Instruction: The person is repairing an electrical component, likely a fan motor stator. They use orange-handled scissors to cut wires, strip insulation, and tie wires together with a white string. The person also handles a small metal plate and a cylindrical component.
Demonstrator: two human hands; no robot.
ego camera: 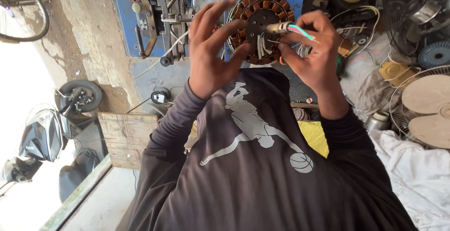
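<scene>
A round fan stator (260,24) with copper windings around a dark hub is held up in front of my chest. My left hand (212,53) grips its left edge, thumb and fingers spread over the rim. My right hand (313,53) pinches a short sleeved tube (277,27) with red, green and white wires (300,30) running out of it, right at the stator's hub. White leads (260,48) hang from the stator between both hands. My dark long sleeves and shirt fill the lower frame.
A blue winding machine (150,20) with a crank stands behind the stator. Fan guards (408,11), fan blades (429,109), cables and white cloth (412,165) lie at the right. A wooden board (125,137), a scooter (56,132) and a bicycle wheel (23,11) are at the left.
</scene>
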